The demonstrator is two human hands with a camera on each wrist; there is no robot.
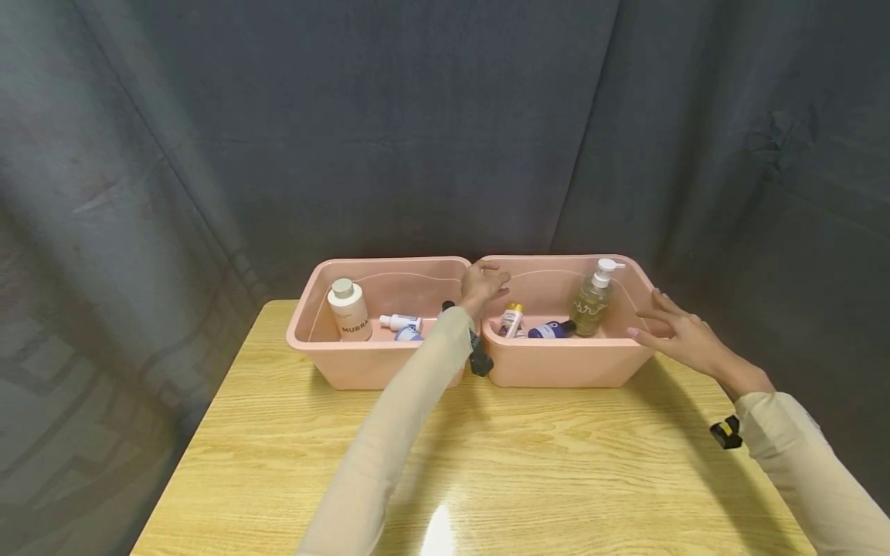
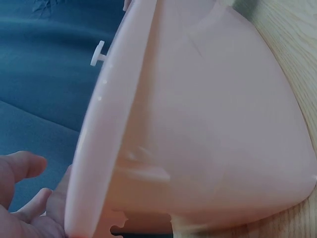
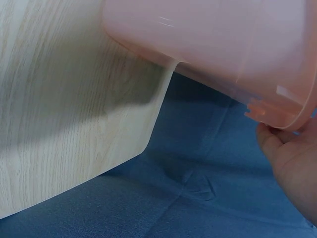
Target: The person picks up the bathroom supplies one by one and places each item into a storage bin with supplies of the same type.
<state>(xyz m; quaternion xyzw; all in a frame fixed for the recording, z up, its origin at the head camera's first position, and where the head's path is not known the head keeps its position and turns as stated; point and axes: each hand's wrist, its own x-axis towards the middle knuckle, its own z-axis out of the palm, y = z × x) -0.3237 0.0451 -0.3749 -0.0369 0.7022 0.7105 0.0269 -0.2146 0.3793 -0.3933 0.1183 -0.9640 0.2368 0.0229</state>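
Note:
Two pink plastic bins stand side by side on a table. My left hand (image 1: 484,282) is over their adjoining rims, its fingers loosely bent at the left end of the right bin (image 1: 556,364). In the left wrist view that hand (image 2: 25,203) lies beside the pale bin rim (image 2: 106,114), fingers apart. My right hand (image 1: 684,340) is at the right bin's right end, fingers extended along the rim. The right wrist view has the thumb of this hand (image 3: 297,168) touching the rim's underside; its other fingers are mostly hidden. A pump bottle (image 1: 589,305) leans inside the right bin.
In the right bin lie a yellow-capped bottle (image 1: 511,320) and a dark blue bottle (image 1: 552,330). The left bin (image 1: 375,367) holds a large white bottle (image 1: 350,313), a white tube (image 1: 402,322) and a blue-labelled item (image 1: 408,334). Dark curtains (image 1: 417,131) hang behind the wooden table (image 1: 542,463).

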